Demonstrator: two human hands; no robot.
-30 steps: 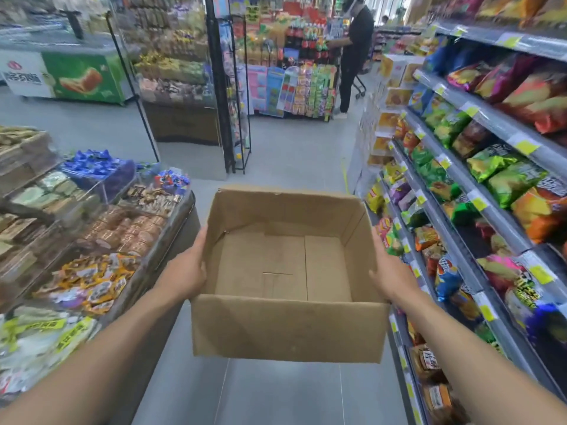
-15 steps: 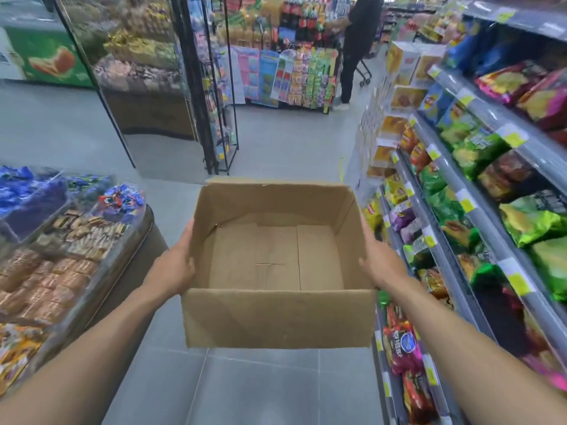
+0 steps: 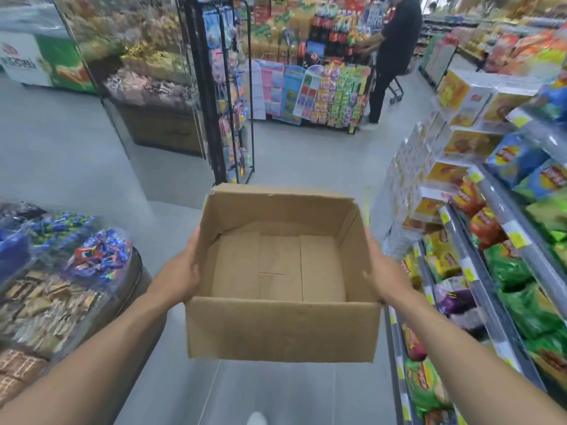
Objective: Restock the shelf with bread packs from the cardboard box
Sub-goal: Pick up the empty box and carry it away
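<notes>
both hands' fingers hidden behind cardboard box (image 3: 282, 329) walls

Candy bins (image 3: 92, 256) sit left; a black rack (image 3: 227, 87) stands ahead; a person in black (image 3: 395, 50) beyond.

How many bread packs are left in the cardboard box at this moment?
0. The box is empty: its whole bare floor shows, so none can be hidden. The left hand and right hand hold its sides.

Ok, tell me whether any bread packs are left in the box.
No, the box, held by the left hand and right hand, shows only its bare cardboard floor.
</notes>
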